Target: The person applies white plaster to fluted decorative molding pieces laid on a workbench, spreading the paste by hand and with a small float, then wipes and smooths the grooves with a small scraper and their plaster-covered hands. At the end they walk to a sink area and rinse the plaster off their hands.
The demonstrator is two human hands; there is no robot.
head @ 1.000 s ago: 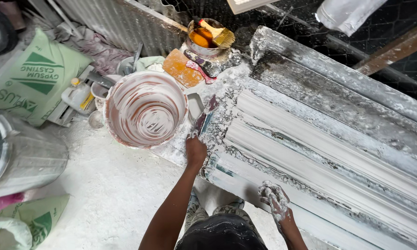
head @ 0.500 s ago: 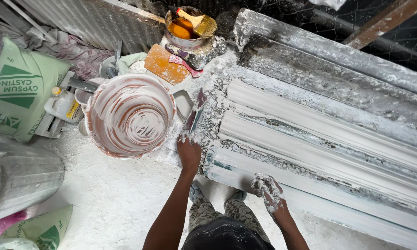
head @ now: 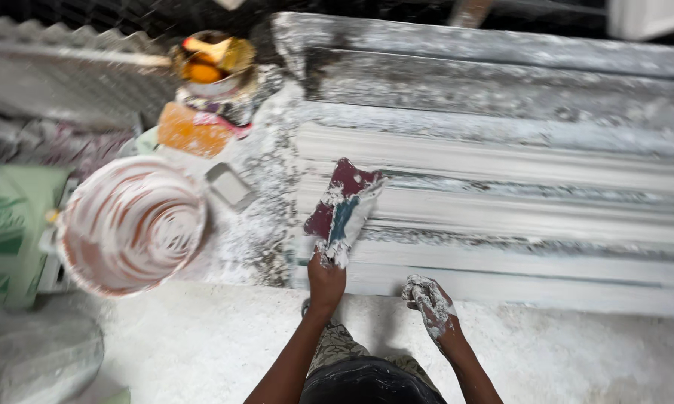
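My left hand (head: 326, 280) grips the lower end of a flat scraper (head: 343, 208), dark red and teal and smeared with white plaster. Its blade lies tilted over the near ribs of a long white plaster moulding (head: 516, 194) that runs to the right. My right hand (head: 429, 303), coated in wet plaster, hangs with curled fingers just in front of the moulding's near edge and holds nothing. A round bucket (head: 131, 224) streaked with reddish-white plaster stands to the left of my left hand.
Behind the bucket sit an orange block (head: 189, 131) and a small bowl with yellow and orange things (head: 211, 63). A green printed sack (head: 8, 224) lies at far left. White plaster dust covers the floor (head: 202, 344). Corrugated sheet (head: 68, 75) lies at the back left.
My left hand has lifted the scraper from beside the bucket and swung its broad blade over the moulding. The view has shifted closer and rightward. My right hand stays near the moulding's edge.
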